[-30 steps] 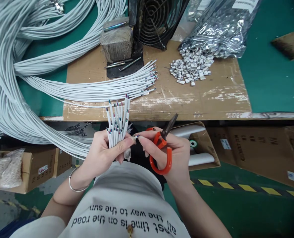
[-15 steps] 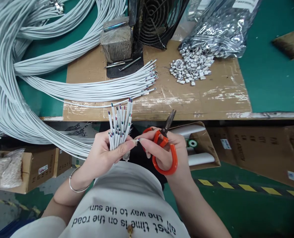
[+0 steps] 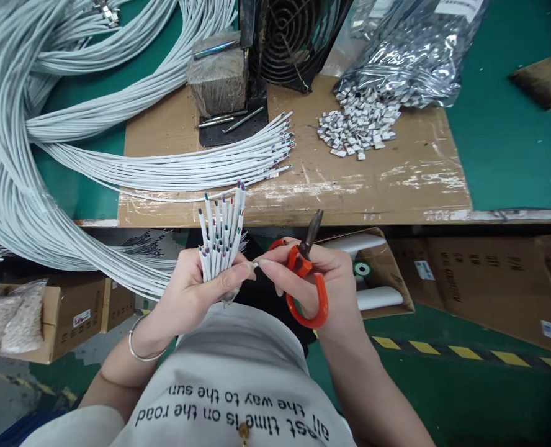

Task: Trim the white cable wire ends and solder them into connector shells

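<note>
A bundle of white cables (image 3: 219,239) stands upright in my left hand (image 3: 194,292), whose fingers are wrapped round it. Coloured wire ends show at the cable tips. My right hand (image 3: 324,279) carries orange-handled scissors (image 3: 321,304), their dark blades pointing up and away from me. Its thumb and forefinger pinch close to my left thumb tip, over a small pale piece that I cannot make out clearly. The rest of the bundle trails off to the left below the table edge.
More white cables (image 3: 164,171) lie on a cardboard sheet (image 3: 387,192). Behind them are a grey block (image 3: 217,77), a black fan (image 3: 285,37), a pile of small connectors (image 3: 357,127) and a silvery bag (image 3: 410,56). Below the table stand cartons (image 3: 480,279).
My left hand and the cable tips have shifted slightly left. The scissors have tilted a little more upright as my right hand turned. Both hands keep their grip.
</note>
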A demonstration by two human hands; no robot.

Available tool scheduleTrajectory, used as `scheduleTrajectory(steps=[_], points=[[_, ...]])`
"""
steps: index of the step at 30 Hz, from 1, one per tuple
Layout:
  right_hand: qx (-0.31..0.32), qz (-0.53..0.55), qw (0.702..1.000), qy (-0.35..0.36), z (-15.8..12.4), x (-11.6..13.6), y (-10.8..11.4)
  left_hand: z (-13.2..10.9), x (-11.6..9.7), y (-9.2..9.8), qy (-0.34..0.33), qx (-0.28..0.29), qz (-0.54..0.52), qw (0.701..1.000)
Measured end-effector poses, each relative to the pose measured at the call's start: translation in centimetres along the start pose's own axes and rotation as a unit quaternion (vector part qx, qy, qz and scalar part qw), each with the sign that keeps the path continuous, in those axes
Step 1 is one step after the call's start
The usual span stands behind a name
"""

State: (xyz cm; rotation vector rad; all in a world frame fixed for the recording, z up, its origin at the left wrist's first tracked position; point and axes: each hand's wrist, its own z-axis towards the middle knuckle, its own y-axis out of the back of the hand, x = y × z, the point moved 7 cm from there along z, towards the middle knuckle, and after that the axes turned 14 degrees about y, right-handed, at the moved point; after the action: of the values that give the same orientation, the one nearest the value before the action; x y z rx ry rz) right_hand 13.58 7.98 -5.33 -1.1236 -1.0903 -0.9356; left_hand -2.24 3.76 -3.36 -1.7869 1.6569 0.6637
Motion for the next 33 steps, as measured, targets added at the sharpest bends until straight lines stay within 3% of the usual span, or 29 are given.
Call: scheduleTrajectory(steps=[9,15,33], points=[[-0.04,-0.039,0.998,0.043,-0.3,0.3,1.5,0.2,-0.1,0.4,-0.004,-0.01,-0.005,1.0],[-0.008,-0.071,0.996,0.06,-0.5,0.5,1.7,0.3,-0.1,0.4,-0.01,-0.005,-0.002,1.0],[-0.003,-0.055,0.996,0.07,-0.2,1.0,-0.4,0.4,0.2,0.3,-0.014,0.0,-0.001,1.0]])
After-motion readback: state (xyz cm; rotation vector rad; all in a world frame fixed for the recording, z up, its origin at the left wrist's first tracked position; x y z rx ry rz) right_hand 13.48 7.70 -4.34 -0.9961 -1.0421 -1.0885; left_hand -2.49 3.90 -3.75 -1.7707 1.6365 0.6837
